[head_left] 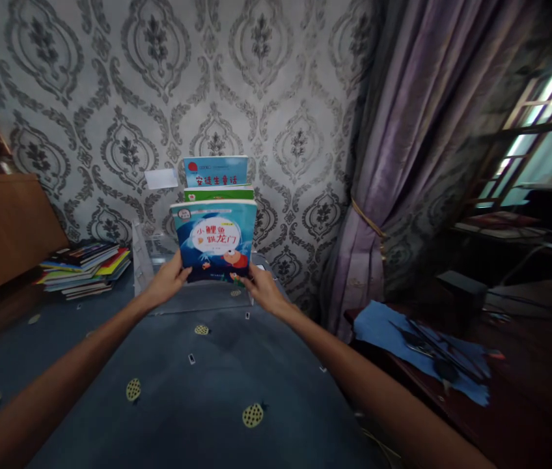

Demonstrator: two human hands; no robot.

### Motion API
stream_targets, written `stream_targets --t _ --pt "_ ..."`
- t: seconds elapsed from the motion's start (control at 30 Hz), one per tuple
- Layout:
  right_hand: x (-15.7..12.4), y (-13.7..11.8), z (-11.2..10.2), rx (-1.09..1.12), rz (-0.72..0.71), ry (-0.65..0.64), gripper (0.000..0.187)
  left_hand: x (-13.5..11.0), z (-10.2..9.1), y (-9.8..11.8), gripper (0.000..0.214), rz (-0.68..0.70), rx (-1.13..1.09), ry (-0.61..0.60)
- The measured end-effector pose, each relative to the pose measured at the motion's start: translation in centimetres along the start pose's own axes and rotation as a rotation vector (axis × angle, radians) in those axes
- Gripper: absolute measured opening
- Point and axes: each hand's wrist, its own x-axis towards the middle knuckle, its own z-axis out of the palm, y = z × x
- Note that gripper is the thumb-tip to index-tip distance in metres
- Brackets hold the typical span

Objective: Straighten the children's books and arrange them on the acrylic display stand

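Both of my hands hold a blue picture book (215, 238) by its lower side edges, cover facing me. My left hand (169, 279) is closed on the left edge with the thumb in front. On the opposite edge, my right hand (262, 286) grips near the bottom corner. Right behind it show the tops of a green-edged book (218, 194) and a taller light-blue book (216, 170). A clear plastic rack (142, 254) stands around and below these books. Whether the held book touches the rack is hidden from me.
A loose stack of books (88, 267) lies to the left, beside a wooden cabinet (7, 228). The dark blue patterned cloth (222, 384) spreads below. At right are a purple curtain (373, 215) and a dark table (515, 417) with a blue cloth (378, 322) and glasses-like dark items.
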Motion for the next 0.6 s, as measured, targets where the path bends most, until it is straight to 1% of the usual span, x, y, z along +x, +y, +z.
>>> stream_targets --t 0.1,0.17,0.27,0.33,0.43,0.6 --pt "2.7 0.1 -2.0 -0.021 -0.036 -0.014 0.025 2.9 -0.9 0.4 0.06 0.07 0.03 0.048" --pt "4.6 0.2 -3.0 -0.031 -0.07 -0.01 0.029 4.6 -1.4 0.5 0.057 0.12 0.047 0.092" --pt "7.4 0.4 -4.0 -0.051 -0.109 0.017 0.031 6.6 -2.1 0.8 0.054 0.145 0.099 0.17" --pt "8.8 0.5 -4.2 -0.061 -0.127 0.037 0.032 7.5 -2.5 1.1 0.052 0.153 0.152 0.214" --pt "9.9 0.9 -4.3 -0.07 -0.157 0.046 0.036 8.2 -2.8 1.3 0.048 0.179 0.205 0.235" --pt "10.0 1.7 -3.8 -0.099 -0.199 0.057 0.038 8.6 -2.6 0.9 0.04 0.156 0.234 0.187"
